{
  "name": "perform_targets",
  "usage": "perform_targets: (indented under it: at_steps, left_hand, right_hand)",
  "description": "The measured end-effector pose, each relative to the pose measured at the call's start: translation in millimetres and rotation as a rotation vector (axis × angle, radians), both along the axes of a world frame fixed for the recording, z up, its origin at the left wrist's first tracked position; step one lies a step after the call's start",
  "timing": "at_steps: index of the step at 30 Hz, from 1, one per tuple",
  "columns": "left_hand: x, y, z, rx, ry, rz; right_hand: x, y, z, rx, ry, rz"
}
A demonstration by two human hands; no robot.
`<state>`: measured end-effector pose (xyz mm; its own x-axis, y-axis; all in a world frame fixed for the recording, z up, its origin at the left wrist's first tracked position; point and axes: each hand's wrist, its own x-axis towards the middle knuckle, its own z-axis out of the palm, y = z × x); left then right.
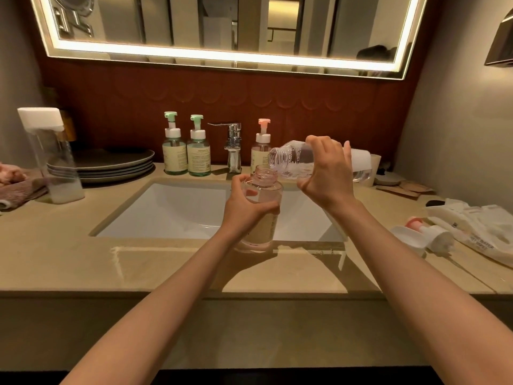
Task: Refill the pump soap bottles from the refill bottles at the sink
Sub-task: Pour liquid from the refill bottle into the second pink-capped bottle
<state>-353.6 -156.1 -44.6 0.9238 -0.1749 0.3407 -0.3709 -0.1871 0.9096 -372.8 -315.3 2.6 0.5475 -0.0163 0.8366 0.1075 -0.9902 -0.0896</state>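
My left hand (244, 207) grips an open pink-tinted soap bottle (263, 218) over the sink's front edge, its pump off. My right hand (324, 173) holds a clear refill bottle (288, 159) tipped almost flat, its open mouth just above the soap bottle's neck. Bubbles show inside the refill bottle. The removed pink pump (427, 233) lies on the counter at the right. Two green-pump bottles (175, 151) (198, 154) and one pink-pump bottle (261, 145) stand behind the sink beside the tap (233, 145).
A tall clear container with a white lid (52, 157) stands at the left, by stacked grey plates (116, 165) and a towel (19, 187). White plastic packaging (480, 232) lies at the right. The white basin (180, 209) is below my hands.
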Motion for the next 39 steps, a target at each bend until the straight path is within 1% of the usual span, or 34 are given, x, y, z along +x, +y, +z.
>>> perform_targets:
  at_steps: [7,11,20,26,39]
  left_hand:
    - [4.9,5.5,-7.1,-0.034,-0.015,0.017]
    - [7.4,6.8,-9.2,-0.052,-0.008,0.017]
    - [8.3,7.1,-11.1,-0.066,-0.023,0.011]
    - [8.0,7.1,-11.2,-0.068,-0.029,0.017]
    - [10.7,6.4,-12.6,-0.065,-0.028,0.008]
  right_hand:
    - [7.1,6.3,3.7,-0.088,-0.032,-0.024]
    - [9.1,9.1,3.5,-0.09,-0.038,-0.01]
    - [12.1,11.1,7.7,-0.175,-0.13,-0.023]
    - [11.3,11.6,5.7,-0.125,-0.096,-0.008]
    - [14.7,10.3,1.5,-0.094,-0.074,-0.016]
